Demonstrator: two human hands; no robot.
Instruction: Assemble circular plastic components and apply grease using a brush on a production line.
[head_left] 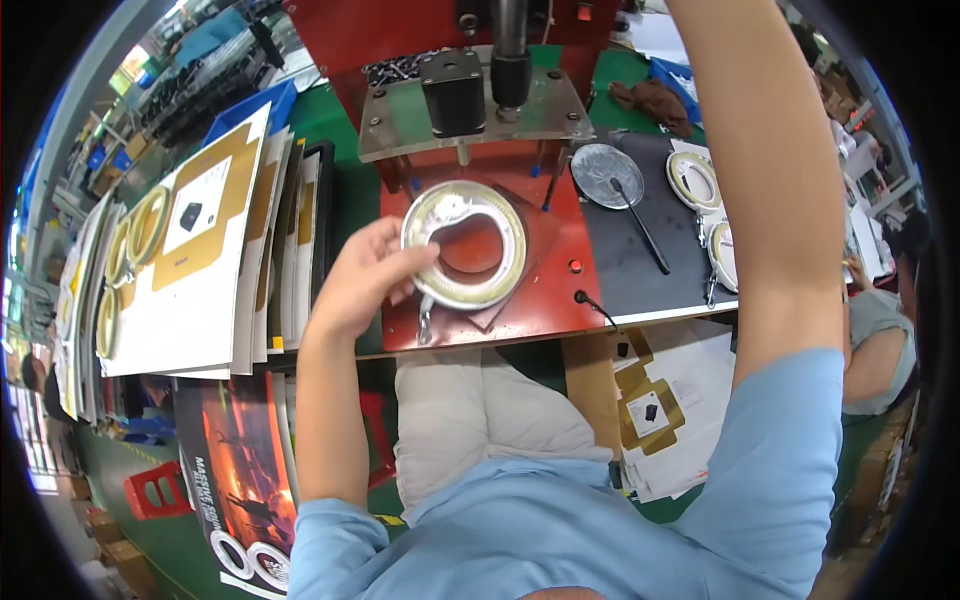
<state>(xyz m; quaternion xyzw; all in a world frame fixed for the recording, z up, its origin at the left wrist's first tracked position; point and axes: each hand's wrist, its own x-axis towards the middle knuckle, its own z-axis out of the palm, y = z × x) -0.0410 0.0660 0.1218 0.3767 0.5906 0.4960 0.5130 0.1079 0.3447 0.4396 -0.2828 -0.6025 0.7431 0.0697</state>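
Has white-and-brown printed cardboard sheets at left; pinches with the half-closed left hand a round silver-and-cream ring, perhaps plastic though blurred, over the red press base; shows a black stick reaching into a round grey dish; reaches past the upper edge with the unseen right hand; cannot tell its grasp.

The right hand is out of view, with the bare right forearm cut off by the upper edge. The white-and-yellow round ring part hides some left-hand fingertips. At the table's front edge, the arm partly covers another pale ring.
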